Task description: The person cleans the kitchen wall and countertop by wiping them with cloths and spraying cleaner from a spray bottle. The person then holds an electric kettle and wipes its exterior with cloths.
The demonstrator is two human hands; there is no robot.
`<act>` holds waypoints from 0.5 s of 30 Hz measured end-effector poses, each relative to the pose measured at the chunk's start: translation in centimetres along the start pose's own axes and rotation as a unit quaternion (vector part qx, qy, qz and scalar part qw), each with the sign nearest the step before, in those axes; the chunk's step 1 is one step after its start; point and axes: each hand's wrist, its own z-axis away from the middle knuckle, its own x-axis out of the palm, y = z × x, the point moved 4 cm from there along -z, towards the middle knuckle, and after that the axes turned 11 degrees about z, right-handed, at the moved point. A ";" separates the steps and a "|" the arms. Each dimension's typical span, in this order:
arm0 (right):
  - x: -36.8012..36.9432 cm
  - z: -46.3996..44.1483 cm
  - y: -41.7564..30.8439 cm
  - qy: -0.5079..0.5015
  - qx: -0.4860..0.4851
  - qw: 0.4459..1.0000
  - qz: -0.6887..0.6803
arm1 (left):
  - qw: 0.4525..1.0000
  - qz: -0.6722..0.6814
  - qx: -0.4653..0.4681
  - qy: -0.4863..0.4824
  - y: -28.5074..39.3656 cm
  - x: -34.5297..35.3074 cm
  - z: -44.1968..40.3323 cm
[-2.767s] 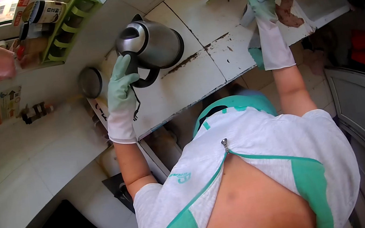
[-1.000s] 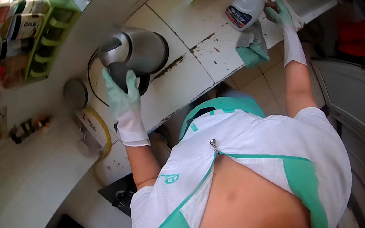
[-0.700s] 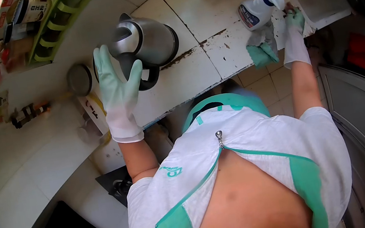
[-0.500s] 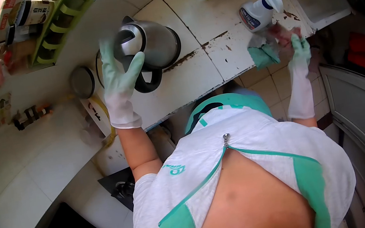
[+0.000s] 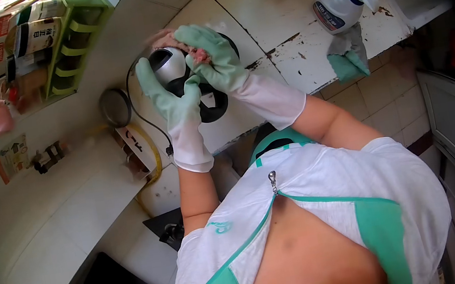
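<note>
A metal electric kettle [image 5: 167,60] with a black handle stands on the white counter, partly covered by my hands. My left hand [image 5: 169,95], in a pale green and white rubber glove, grips the kettle at its near left side, thumb close to the handle. In the same kind of glove, my right hand [image 5: 217,61] presses a pink cloth [image 5: 200,56] against the kettle's top and far side. Part of the cloth shows beyond the lid. Behind the right hand, most of the kettle's body is hidden.
A spray bottle [image 5: 332,13] stands on the counter to the right, with a grey and green cloth [image 5: 348,58] over the edge beside it. A round dark lid [image 5: 115,107] and a black cord [image 5: 144,118] lie left of the kettle. A green rack [image 5: 65,60] is at upper left.
My right hand has come left from the counter's right part, carrying the pink cloth onto the kettle. My left hand has gone from spread fingers to gripping the kettle.
</note>
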 end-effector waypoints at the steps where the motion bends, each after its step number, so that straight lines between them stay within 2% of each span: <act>1: 0.2 1.6 3.1 -0.008 0.087 0.996 -0.019 | 1.000 0.017 -0.022 -0.006 -0.2 -0.2 0.3; 4: 0.8 6.9 13.3 -0.005 0.350 0.935 -0.057 | 0.995 0.052 -0.078 -0.022 1.8 0.5 0.2; 7: 1.6 7.2 13.5 0.026 0.270 0.958 -0.094 | 0.995 0.071 -0.075 -0.019 1.2 0.3 0.2; 9: 1.4 2.7 5.5 -0.010 0.280 0.945 -0.169 | 0.999 0.023 -0.041 -0.024 1.0 0.2 -0.1; 10: 1.9 1.4 3.5 -0.018 0.206 0.957 -0.204 | 0.999 -0.011 -0.013 -0.030 0.0 -0.2 -0.2; 11: 1.4 -0.7 0.2 -0.049 0.083 0.995 -0.040 | 0.998 -0.047 0.014 -0.038 -0.5 -0.4 -0.2; 13: 1.3 -2.4 -2.0 -0.043 0.048 0.997 0.051 | 0.999 -0.025 -0.020 -0.031 0.0 -0.1 -0.2; 15: 0.8 -1.9 0.5 -0.093 0.195 0.976 0.008 | 0.998 0.025 -0.062 -0.022 0.5 0.0 -0.3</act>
